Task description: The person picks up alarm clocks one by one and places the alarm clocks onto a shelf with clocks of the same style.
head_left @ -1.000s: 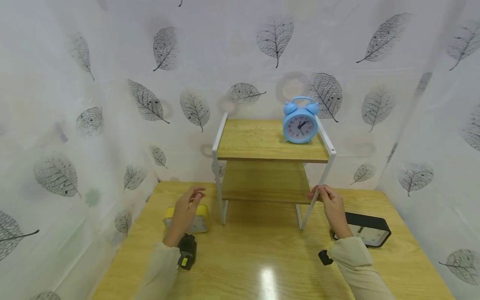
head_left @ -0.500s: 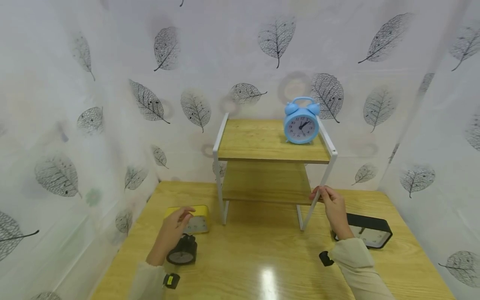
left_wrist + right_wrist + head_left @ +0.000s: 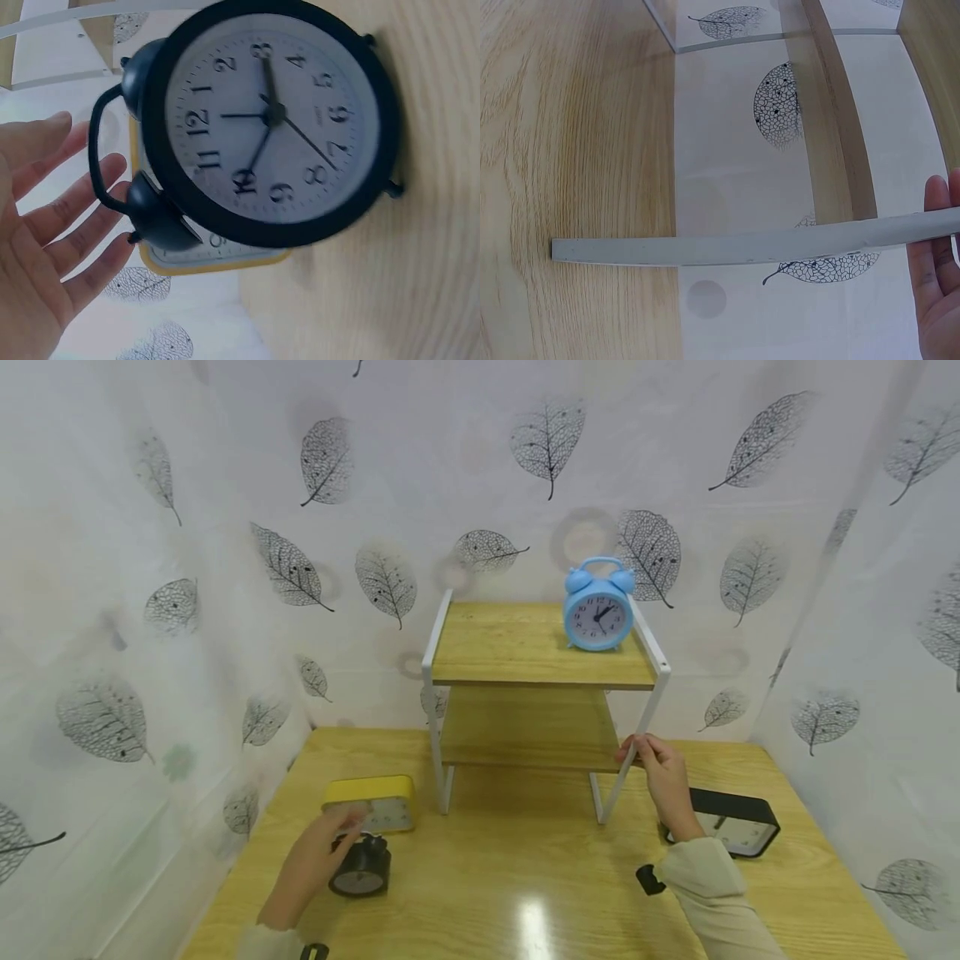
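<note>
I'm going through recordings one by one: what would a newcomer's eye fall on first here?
Probably the bright blue alarm clock on top of the shelf, toward the right. Next, the yellow clock and black twin-bell clock on the table, left of the shelf, the left hand near the black one. The right hand holds the shelf's right leg.

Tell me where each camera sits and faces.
Head: worn on the head, facing forward and down at the shelf; left hand, right hand and sleeves show.
Left wrist: on that wrist, facing the black alarm clock; left hand shows.
Right wrist: on that wrist, facing the shelf's white leg; part of the right hand shows.
Shared: head and left wrist both show the black alarm clock.
</note>
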The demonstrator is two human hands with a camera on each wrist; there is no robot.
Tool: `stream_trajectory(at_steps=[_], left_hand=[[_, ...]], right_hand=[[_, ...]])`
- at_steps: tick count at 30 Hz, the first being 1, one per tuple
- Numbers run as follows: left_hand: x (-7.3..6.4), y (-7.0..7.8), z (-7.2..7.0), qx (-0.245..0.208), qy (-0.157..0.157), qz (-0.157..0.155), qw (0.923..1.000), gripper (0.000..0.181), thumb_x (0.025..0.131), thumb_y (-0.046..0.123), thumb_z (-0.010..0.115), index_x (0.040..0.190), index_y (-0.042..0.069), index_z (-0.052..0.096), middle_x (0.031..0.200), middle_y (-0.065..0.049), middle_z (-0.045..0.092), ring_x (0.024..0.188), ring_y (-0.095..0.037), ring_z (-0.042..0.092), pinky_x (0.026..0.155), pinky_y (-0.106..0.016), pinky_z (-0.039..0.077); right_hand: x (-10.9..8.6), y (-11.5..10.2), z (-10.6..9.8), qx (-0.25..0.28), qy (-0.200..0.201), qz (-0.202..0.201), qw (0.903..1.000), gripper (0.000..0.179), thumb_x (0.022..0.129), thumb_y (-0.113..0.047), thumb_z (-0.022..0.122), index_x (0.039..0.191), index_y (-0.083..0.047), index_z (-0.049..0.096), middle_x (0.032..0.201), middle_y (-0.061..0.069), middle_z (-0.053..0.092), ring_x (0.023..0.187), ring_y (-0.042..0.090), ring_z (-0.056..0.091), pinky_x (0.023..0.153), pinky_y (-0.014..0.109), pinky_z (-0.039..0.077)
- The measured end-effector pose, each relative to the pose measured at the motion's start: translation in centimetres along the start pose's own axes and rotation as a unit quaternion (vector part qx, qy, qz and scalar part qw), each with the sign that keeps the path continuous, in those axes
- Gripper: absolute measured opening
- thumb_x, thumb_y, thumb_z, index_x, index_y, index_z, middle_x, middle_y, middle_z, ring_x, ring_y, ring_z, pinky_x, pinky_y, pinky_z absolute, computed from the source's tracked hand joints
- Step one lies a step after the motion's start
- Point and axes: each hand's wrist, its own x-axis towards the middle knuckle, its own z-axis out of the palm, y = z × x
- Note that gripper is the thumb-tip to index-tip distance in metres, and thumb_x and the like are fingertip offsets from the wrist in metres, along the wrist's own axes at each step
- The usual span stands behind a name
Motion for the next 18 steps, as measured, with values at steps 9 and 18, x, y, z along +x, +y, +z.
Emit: stream_trajectory(at_steps=[9, 18], left_hand=[[-0.8, -0.5, 0.0, 0.026, -0.028, -0.020, 0.9991, 0.024, 0.086, 0.016, 0.068, 0.109, 0.014, 0.067, 0.107, -0.006, 0.067, 0.102, -0.027, 0.063, 0.089, -0.047, 0.051], [-0.8, -1.1, 0.5, 0.013, -0.073, -0.044, 0.9963, 0.030, 0.086, 0.016, 0.066, 0.115, 0.011, 0.065, 0.112, -0.010, 0.065, 0.106, -0.033, 0.061, 0.090, -0.051, 0.050]], right_hand=[[0.0, 0.1, 0.1, 0.005, 0.007, 0.000, 1.0000, 0.043, 0.100, -0.024, 0.042, 0.093, 0.016, 0.058, 0.075, -0.008, 0.068, 0.076, 0.002, 0.066, 0.073, 0.016, 0.055], [0.0, 0.0, 0.1, 0.016, 0.001, -0.013, 0.9998, 0.042, 0.100, -0.021, 0.043, 0.094, 0.019, 0.056, 0.075, -0.007, 0.068, 0.076, 0.002, 0.067, 0.072, 0.015, 0.055]])
